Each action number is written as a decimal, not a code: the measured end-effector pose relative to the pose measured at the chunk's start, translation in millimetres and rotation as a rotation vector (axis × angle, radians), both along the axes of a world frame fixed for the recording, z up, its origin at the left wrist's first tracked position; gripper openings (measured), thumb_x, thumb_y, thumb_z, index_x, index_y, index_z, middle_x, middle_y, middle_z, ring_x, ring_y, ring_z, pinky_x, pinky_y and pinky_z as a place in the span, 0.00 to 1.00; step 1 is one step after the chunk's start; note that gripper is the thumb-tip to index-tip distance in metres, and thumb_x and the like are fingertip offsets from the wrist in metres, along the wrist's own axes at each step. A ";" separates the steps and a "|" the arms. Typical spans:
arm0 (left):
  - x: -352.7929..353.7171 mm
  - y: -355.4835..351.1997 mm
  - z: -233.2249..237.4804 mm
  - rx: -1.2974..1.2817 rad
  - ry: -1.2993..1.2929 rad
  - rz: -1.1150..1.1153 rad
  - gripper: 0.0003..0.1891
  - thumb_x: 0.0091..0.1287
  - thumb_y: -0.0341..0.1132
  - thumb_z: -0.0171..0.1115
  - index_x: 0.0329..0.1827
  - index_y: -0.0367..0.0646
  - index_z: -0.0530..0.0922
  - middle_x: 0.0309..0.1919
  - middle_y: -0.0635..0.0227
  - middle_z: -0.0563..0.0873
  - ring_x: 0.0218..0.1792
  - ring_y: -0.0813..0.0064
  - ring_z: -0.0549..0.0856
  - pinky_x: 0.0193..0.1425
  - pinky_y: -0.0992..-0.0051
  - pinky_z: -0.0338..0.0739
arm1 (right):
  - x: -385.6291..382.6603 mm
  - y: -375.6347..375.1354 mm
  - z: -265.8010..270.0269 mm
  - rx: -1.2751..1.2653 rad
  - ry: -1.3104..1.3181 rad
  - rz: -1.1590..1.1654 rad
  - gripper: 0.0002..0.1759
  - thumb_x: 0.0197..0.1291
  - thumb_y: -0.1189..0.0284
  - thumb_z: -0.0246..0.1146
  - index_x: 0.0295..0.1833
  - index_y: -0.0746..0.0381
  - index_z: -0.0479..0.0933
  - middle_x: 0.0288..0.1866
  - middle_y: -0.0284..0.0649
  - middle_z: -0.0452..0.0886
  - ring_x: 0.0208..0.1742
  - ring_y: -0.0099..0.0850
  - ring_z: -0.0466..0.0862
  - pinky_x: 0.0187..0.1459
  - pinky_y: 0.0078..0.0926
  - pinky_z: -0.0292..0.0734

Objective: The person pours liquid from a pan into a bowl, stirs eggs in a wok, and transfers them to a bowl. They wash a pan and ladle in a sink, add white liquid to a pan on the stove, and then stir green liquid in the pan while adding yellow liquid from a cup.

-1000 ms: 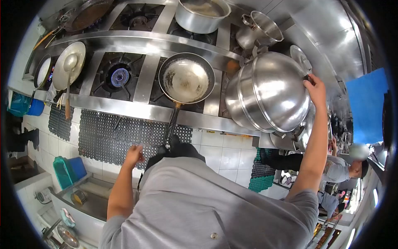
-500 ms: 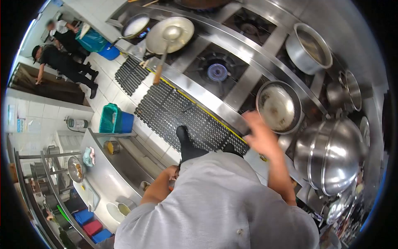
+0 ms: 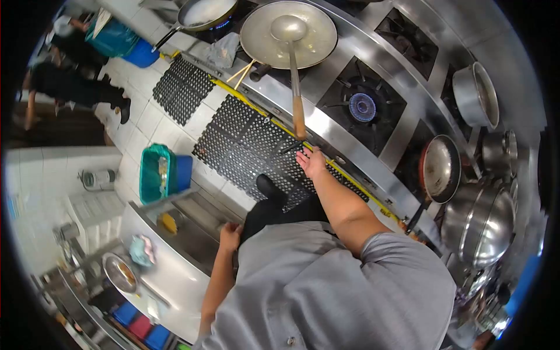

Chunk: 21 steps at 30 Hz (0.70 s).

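Observation:
My right hand is stretched out at the stove's front edge, palm turned up, with fingers apart and nothing in them. Just beyond its fingertips is the wooden handle of a ladle, whose bowl rests in a wide, shallow wok. The wok's dark handle points toward the front edge. Beside my hip, my left hand hangs near the steel counter, its fingers loosely curled with nothing visible in them.
A lit burner is right of the wok. A red-sided frying pan, a pot and large steel bowls are farther right. A pan of white contents sits over flame. Perforated mats cover floor; two people stand far left.
My right hand has moved left from beside the frying pan toward the ladle's handle. The frying pan now shows its red side and handle. My view has shifted; my left hand stays low.

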<state>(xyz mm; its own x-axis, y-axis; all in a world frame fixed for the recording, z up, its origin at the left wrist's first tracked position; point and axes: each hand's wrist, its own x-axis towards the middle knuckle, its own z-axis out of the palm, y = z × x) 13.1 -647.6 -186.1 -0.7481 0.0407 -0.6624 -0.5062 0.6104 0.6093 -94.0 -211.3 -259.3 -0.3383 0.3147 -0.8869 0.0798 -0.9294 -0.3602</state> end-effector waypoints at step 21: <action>-473.4 331.8 133.5 0.780 -1.073 -0.072 0.08 0.72 0.38 0.65 0.38 0.49 0.75 0.26 0.76 0.77 0.21 0.83 0.70 0.19 0.80 0.61 | -117.0 21.1 318.6 0.336 0.100 0.492 0.23 0.80 0.57 0.62 0.62 0.68 0.76 0.39 0.44 0.86 0.28 0.29 0.83 0.28 0.26 0.78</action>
<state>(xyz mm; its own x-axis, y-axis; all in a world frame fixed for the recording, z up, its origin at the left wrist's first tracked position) -460.3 -315.8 -52.6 0.1474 0.6948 -0.7039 -0.9344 0.3312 0.1313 -210.9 -190.2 59.3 -0.5921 0.3577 -0.7221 0.4217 -0.6261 -0.6559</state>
